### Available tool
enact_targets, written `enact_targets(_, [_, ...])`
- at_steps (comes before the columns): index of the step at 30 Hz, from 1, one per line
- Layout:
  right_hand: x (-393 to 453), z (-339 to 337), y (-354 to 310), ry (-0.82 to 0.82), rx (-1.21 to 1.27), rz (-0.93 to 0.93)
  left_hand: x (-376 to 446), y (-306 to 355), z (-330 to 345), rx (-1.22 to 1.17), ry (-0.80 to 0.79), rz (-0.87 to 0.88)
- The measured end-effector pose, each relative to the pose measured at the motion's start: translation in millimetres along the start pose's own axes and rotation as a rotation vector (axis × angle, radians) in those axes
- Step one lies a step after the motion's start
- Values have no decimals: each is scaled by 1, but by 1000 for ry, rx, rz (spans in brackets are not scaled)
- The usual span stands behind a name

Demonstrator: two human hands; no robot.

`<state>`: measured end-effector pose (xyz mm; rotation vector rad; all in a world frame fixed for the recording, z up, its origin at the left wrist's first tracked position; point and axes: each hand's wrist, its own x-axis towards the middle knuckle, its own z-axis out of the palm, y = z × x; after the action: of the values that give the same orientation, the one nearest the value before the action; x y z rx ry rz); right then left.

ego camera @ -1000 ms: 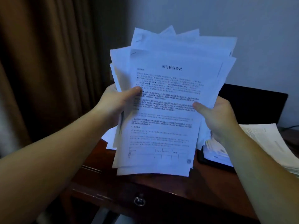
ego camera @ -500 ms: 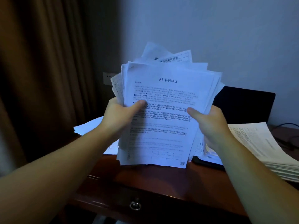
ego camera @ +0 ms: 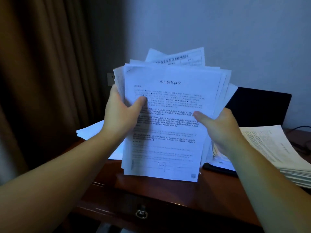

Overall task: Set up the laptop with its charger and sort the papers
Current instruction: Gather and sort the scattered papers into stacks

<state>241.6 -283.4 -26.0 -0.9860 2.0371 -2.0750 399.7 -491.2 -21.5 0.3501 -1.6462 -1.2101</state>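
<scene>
A thick, uneven stack of printed papers (ego camera: 168,132) stands upright with its lower edge at or just above the dark wooden desk (ego camera: 193,199). My left hand (ego camera: 121,115) grips its left edge, thumb across the front page. My right hand (ego camera: 222,128) grips the right edge, thumb on the front. Behind the stack the open laptop (ego camera: 262,108) shows a dark screen; its base is mostly covered by sheets. No charger is plainly visible; a dark cable (ego camera: 301,127) lies at the far right.
Another pile of printed pages (ego camera: 276,152) lies on the desk at the right. Loose white sheets (ego camera: 94,132) lie at the back left. A brown curtain (ego camera: 42,81) hangs at the left. A drawer with a ring pull (ego camera: 141,213) is below the desk's front edge.
The stack has come down from a raised position to the desk, and its sheets have been squared closer together. My left hand has shifted higher on the left edge.
</scene>
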Motion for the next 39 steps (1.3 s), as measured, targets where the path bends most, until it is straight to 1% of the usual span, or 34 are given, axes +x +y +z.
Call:
enact_targets(3, [4,-2,-15,-5,9,-35,2,7,0,-23,22,32])
enact_targets(5, [5,-2,-14,33,3,-28,-5,0,-1,-62,37,9])
enact_targets(7, [6,-3,-10,50,58,-21,-15,-11,-1,-57,26,-31])
enact_targets(9, [3,-3,-6,2,97,8,-23,-23,1,7,-24,-34])
enact_targets(11, [0,-5,0,-77,40,19,-30,-30,2,88,-64,-18])
enact_targets(13, [-3,-9,7,-141,-18,20,-34,-36,2,124,-69,4])
enact_targets(14, [-5,-10,9,-159,-6,23,-35,-40,2,138,-64,21])
enact_targets(17, [-9,-15,14,-177,36,40,-40,-43,8,220,-75,39])
enact_targets(20, [-7,-12,6,-149,-22,-32,-35,-34,15,250,-38,71])
enact_targets(23, [0,-15,-7,-131,-1,-85,-25,-22,16,164,21,104])
enact_targets(25, [1,-19,-9,-122,-5,-85,-25,-22,15,82,-2,69])
enact_targets(26, [0,-20,-7,-116,8,-59,-27,-25,16,75,-24,44])
enact_targets(28, [-4,-19,1,-115,41,-1,-30,-32,18,135,-45,13])
enact_targets(30, [-10,-14,5,-115,40,6,-33,-33,22,179,-26,38])
enact_targets(33, [-13,-11,4,-49,36,-23,-32,-27,25,110,-11,48])
enact_targets(35, [-10,-12,-3,-19,84,-47,-28,-19,24,45,9,61])
enact_targets(37, [-8,-14,-9,-14,152,-50,-26,-13,24,0,6,63])
enact_targets(39, [-7,-14,-9,-29,154,-25,-27,-11,23,-41,-14,47])
